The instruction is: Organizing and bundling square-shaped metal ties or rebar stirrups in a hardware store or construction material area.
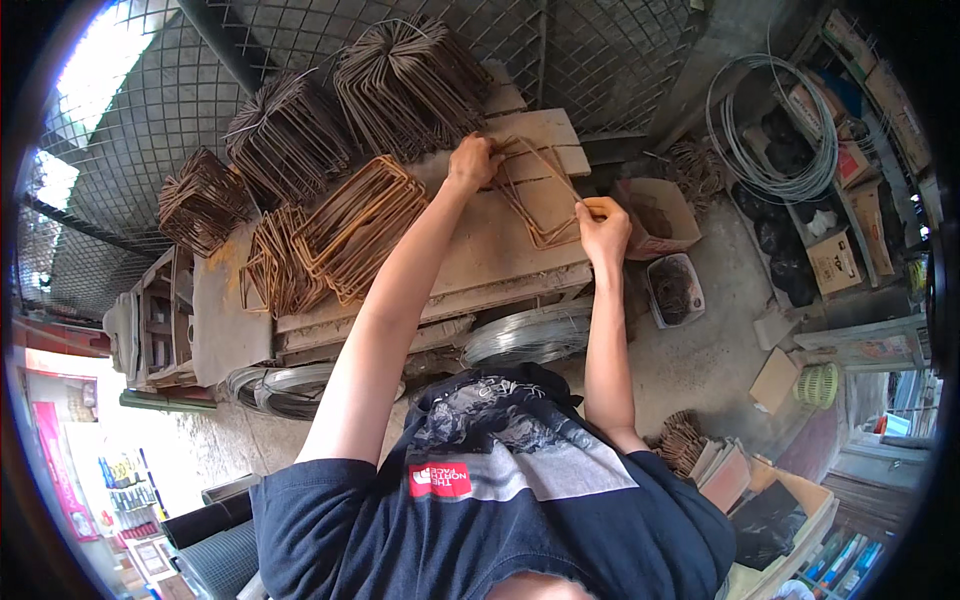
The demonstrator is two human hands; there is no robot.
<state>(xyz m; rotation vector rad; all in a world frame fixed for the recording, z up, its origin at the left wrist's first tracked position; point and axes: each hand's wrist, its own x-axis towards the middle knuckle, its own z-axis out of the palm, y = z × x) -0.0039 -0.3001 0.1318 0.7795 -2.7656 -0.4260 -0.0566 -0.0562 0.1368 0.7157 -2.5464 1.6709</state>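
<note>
1. Wire mesh panel (150,110), 1 ct, leaning behind the whole bench area, top of view.

2. Wooden workbench (480,260), 1 ct, boards stacked. Bears all bent stock.

3. Wire coils: 3 ct that I see. One pale loose coil (775,130) upper rt on the clutter, one grey coil (525,335) under bench front edge, one darker coil (285,385) lower lt of bench.

4. Stirrup bundles (bent rebar rectangles): 5 ct approx. Dark bundle top ctr (405,80), dark bundle (290,130), small dark bundle far lt (200,200), rusty orange stack (355,225), rusty tangle (275,265) beside it. Pcs per bundle too many to count.

5. Cardboard box (655,215), 1 ct, at bench rt end; white tub (675,290), 1 ct, just below it, dark contents, can't tell what.

6. Loose stirrup (535,195), looks like 1–2 pcs overlapping, lying flat on bench top ctr-rt, between both hands.

7. Left hand (472,160), closed on stirrup's upper lt corner. Right hand (603,225), fingers pinched shut on its rt side; whether a small tool or tie wire is also in there, I can't tell.

Risk, my judgement: rusty bar ends near bare skin, so a slip could cut or scrape. Stacked bundles lean close to lt forearm; a nudge could tip them off bench edge.
</note>
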